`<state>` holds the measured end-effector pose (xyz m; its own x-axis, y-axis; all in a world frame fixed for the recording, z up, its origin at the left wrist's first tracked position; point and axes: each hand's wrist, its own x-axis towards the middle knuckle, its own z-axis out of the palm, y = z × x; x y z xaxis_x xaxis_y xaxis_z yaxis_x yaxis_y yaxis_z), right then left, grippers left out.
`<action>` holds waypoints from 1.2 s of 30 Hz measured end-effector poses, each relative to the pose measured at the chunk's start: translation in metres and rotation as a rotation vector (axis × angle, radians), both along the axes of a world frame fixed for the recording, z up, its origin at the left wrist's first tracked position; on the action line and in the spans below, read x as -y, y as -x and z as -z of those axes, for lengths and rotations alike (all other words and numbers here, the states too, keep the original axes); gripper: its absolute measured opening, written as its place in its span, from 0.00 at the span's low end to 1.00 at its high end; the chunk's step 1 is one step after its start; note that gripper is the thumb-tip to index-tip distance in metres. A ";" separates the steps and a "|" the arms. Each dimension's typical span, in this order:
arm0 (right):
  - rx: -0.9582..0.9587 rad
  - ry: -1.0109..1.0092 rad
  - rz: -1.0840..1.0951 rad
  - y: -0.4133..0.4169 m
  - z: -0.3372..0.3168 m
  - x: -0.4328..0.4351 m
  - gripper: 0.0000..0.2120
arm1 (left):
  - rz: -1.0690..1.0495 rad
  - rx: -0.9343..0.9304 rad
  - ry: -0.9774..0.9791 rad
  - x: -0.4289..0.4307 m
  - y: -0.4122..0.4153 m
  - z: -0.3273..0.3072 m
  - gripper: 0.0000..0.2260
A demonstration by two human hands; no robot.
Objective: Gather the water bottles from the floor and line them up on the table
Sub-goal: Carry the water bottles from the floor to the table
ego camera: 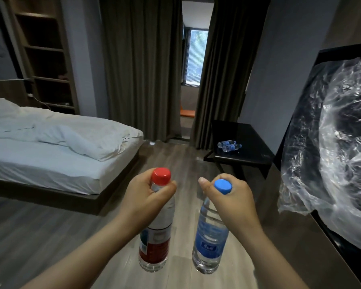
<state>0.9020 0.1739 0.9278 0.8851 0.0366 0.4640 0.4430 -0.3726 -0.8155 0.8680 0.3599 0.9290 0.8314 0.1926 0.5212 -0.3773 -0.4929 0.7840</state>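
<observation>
One bottle in each hand
The left hand [146,193] grips the red-capped clear plastic bottle [154,247] at its neck, the right hand [234,198] the blue-capped clear plastic bottle [209,243]; two small bottles [229,145] lie on the black table [250,155] at 1 o'clock.

Both forearms reach forward; left hand [142,199] grips red-capped bottle [154,243] by neck, right hand [236,199] grips blue-capped bottle [209,236] by neck

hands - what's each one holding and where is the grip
The left hand holds the red-capped bottle by its neck; the right hand holds the blue-capped bottle by its neck.
</observation>
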 end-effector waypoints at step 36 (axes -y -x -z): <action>-0.007 -0.041 0.225 -0.625 0.001 -0.059 0.21 | 0.129 -0.027 -0.006 -0.063 -0.668 0.003 0.10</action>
